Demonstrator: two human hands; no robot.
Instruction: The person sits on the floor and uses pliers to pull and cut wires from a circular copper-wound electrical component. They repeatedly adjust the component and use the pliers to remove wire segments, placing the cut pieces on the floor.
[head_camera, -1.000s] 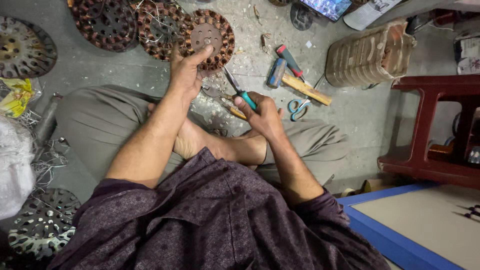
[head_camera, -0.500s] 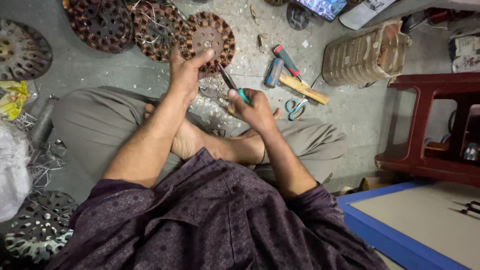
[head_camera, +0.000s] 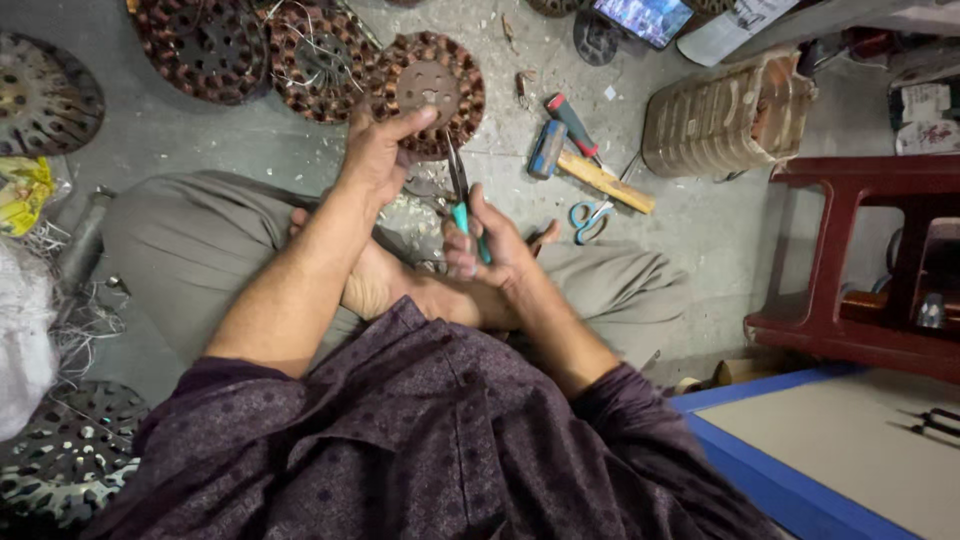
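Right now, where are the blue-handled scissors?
In the head view, the scissors lie on the floor right of the right hand, just below the wooden-handled hammer.

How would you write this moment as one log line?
left hand: holds rusty slotted disc | right hand: grips pliers, tips at disc | hammer, scissors on floor

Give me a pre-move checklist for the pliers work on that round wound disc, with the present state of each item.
1. Left hand grips the disc at its near edge: ok.
2. Right hand closed on the pliers handles: ok.
3. Pliers tips at the disc's lower rim: ok.
4. Tips actually biting wire: cannot tell.
5. Left fingers away from the pliers tips: not ok, thumb is close.
6. Scissors and hammer lying apart from both hands: ok.
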